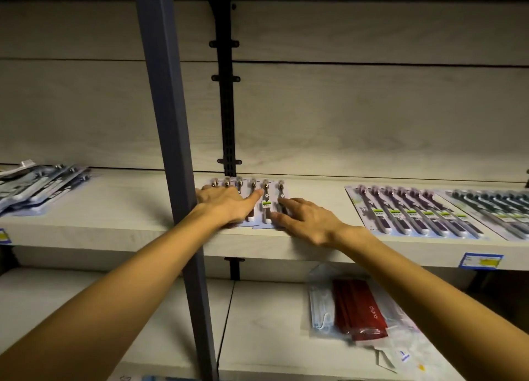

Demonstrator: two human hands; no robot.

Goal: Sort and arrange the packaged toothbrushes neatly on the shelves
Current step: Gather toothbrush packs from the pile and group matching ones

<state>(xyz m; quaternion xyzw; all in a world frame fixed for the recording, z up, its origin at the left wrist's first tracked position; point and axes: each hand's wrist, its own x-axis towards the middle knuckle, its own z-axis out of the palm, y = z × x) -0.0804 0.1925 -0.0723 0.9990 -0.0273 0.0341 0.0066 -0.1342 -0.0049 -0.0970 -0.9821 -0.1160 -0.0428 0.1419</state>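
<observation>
Pale wooden shelf (114,223) is carrying the toothbrush packs (259,203), their long axes running front to back; the left hand (226,206) and right hand (306,223) are lying flat-fingered on them, gripping nothing.

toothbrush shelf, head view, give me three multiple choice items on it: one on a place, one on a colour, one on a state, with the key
1. Where does the untidy pile of packs lie?
A. far left of the upper shelf
B. on the lower shelf
C. behind both hands

2. What colour is the flat packet on the lower shelf?
A. green
B. red
C. yellow

3. How are the hands on the middle toothbrush packs?
A. both clenched in fists
B. lifting a pack clear
C. fingers spread flat on them

Key: 1 A, the untidy pile sits far left on the upper shelf. 2 B, the red packet. 3 C, left hand and right hand lie flat on the middle packs.
</observation>
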